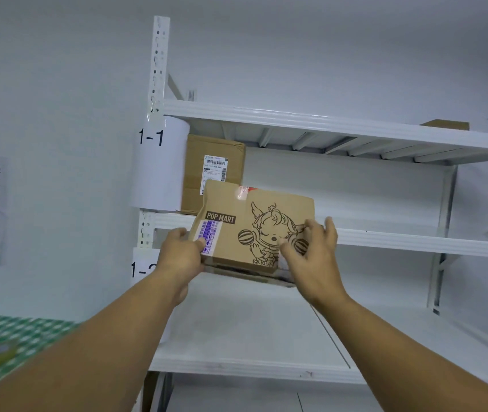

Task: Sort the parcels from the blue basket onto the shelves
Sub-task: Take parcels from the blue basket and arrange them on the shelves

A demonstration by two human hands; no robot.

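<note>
Head view: left hand (181, 252) grips the left edge of the POP MART parcel (251, 230), fingers curled round it. Right hand (311, 254) clasps the right side, thumb on the printed face. Parcel held tilted, in front of the shelf beam (385, 239) of the level marked by the 1-1 label (151, 137). Taller brown box (213, 171) stands behind, at that shelf's left end.

Even, soft light; wide-angle bending at edges; lower-left corner blurred.
</note>
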